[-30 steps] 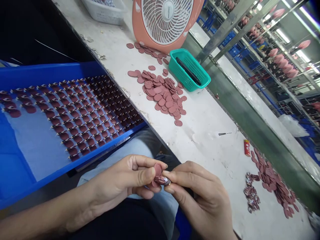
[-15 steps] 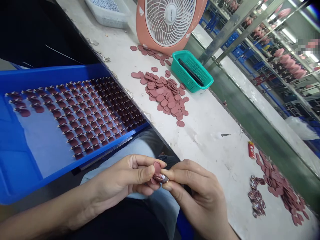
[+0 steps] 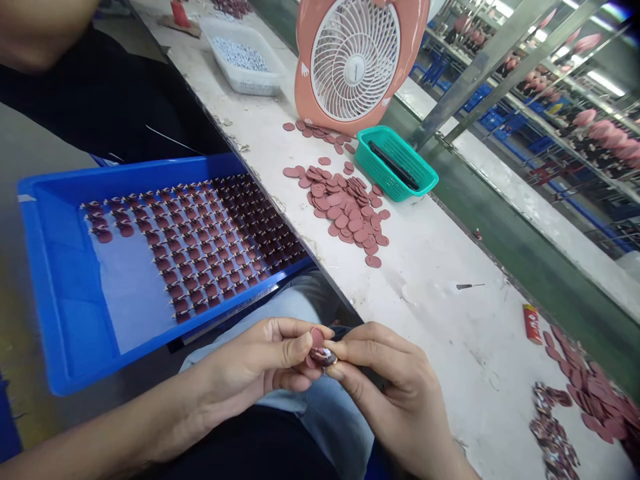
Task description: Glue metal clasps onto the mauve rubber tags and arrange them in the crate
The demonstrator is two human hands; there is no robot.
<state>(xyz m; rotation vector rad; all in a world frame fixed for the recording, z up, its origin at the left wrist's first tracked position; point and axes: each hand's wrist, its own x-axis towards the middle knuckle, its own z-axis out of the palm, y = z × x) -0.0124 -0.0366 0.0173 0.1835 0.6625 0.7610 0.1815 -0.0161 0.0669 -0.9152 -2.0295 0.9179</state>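
Above my lap, my left hand (image 3: pixel 270 360) pinches a reddish-brown oval disc (image 3: pixel 317 338) between thumb and fingers. Against the disc sits a small dark, shiny piece with a white patch (image 3: pixel 324 357). The thumb and index finger of my right hand (image 3: pixel 385 373) close on the right end of that piece, so both hands meet at it. Just below the small piece, part of another reddish surface shows between my left fingers. On the table lies a pile of similar discs (image 3: pixel 345 207).
At left, a blue tray (image 3: pixel 65 287) holds rows of assembled pieces. On the table (image 3: pixel 430 333) stand a pink fan (image 3: pixel 355 70), a green basket (image 3: pixel 373 163) and a white tub (image 3: pixel 255 83). More discs (image 3: pixel 590 387), shiny pieces (image 3: pixel 553 427) and a red packet (image 3: pixel 532 324) lie right. A person's dark clothing (image 3: pixel 125 93) shows upper left.
The view has shifted left and up, so the tray, fan and piles appear further right and lower. Both hands keep their grip, with little visible movement.
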